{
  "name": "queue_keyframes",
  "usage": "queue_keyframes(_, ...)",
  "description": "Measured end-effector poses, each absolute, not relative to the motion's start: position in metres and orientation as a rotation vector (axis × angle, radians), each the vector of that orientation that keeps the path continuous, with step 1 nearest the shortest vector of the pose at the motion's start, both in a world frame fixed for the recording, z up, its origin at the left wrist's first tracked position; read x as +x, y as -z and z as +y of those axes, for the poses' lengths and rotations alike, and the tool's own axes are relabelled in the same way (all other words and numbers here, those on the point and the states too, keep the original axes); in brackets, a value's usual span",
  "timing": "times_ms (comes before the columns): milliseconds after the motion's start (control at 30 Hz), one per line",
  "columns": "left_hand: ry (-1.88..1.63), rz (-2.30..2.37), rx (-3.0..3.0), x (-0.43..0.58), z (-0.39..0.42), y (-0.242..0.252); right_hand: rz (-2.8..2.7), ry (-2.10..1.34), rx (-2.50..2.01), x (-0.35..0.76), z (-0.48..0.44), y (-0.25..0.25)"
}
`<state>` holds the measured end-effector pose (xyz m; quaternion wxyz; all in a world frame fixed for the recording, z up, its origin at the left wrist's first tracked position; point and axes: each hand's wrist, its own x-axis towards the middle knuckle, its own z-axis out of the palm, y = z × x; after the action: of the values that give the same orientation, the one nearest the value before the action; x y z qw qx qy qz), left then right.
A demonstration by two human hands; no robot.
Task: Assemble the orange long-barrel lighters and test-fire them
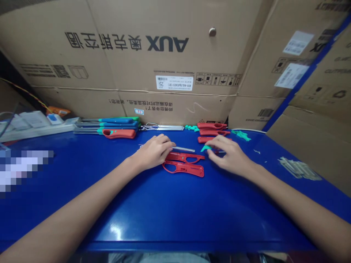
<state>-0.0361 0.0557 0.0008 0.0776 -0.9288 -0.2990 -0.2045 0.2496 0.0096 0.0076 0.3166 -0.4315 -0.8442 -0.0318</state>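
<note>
My left hand (155,151) is closed on a thin silver metal tube (186,149) that points right, level with the table. My right hand (231,155) pinches a small bright green plastic piece (205,148) at thumb and fingertips, just right of the tube's end. Below them, two red plastic lighter handle halves lie side by side: the upper half (186,157) is partly under my left hand, while the lower half (189,168) shows whole with its inside up. A small dark and metallic part near my right fingers is too covered to name.
Lighters with long rods (119,133) are stacked back left. Along the cardboard wall (164,33) lie silver tubes (170,128), green rings (190,128), red handles (212,126) and green pieces (241,135). A bundle of clear parts (300,169) is at right; a power strip (55,126), left.
</note>
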Motion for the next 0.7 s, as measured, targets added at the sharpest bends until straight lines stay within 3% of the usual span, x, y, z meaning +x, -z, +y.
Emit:
queue_keyframes(133,0.615,-0.862,-2.778,-0.033,0.052,-0.003,-2.266,0.065,-0.925,0.235,-0.003,0.0)
queue_keyframes(700,0.573,-0.679,-2.767,-0.019,0.037,-0.005,-2.218,0.028,-0.748,0.24,0.0,0.009)
